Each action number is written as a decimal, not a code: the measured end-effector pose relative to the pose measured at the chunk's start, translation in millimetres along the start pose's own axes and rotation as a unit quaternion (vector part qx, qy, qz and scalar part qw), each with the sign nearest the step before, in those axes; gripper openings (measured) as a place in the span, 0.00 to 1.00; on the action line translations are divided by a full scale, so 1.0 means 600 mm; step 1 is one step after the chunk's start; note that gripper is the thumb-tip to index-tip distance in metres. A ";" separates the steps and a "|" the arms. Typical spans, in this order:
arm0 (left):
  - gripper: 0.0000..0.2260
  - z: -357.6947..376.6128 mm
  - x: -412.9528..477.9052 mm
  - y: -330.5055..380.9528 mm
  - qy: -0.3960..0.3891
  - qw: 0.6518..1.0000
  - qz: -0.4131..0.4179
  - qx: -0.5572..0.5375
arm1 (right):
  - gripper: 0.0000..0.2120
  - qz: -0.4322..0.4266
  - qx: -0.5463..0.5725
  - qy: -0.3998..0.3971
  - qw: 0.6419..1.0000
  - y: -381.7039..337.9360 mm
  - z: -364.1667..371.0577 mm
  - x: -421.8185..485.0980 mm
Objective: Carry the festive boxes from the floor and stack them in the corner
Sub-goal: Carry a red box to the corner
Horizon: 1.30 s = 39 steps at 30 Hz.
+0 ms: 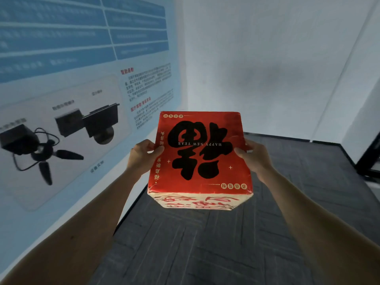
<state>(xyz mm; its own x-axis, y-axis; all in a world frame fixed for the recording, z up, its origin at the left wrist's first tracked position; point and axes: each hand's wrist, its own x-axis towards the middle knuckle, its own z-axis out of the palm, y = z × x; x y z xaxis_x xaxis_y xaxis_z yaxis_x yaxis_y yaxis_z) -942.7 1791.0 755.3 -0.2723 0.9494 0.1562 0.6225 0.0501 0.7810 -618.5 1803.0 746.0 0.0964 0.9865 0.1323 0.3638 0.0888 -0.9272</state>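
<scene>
A red festive box (200,153) with a large black character and "HAPPY NEW YEAR" on its top hangs in the air in front of me, above the dark carpet. Its near side is cream with red writing. My left hand (143,155) grips the box's left side, thumb on the top edge. My right hand (254,156) grips its right side the same way. Both arms are stretched forward toward the room's corner (186,95). No other festive box is in view.
A printed poster wall (72,89) runs along the left. A plain white wall (267,68) closes the far side. Grey carpet tiles (205,243) cover the floor. A dark frame (368,161) stands at the right edge.
</scene>
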 end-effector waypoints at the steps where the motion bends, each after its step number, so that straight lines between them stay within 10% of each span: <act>1: 0.13 0.019 0.053 0.000 -0.006 1.000 0.004 -0.007 | 0.16 0.005 -0.004 0.005 1.000 0.009 0.010 0.048; 18: 0.13 0.345 0.803 0.065 -0.088 0.995 0.049 -0.009 | 0.24 0.090 0.043 0.028 0.995 0.164 0.062 0.790; 39: 0.16 0.689 1.623 0.080 -0.169 0.986 -0.013 -0.005 | 0.23 0.123 0.122 -0.126 0.977 0.335 0.170 1.722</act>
<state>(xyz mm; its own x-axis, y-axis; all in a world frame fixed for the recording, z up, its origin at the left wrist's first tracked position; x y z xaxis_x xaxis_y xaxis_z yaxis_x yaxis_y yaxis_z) -874.7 2845.9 694.9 -0.0267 0.9970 -0.0725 0.6102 0.0737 0.7888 -540.4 2854.2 660.4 -0.0902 0.9819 -0.1667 0.1240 -0.1550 -0.9801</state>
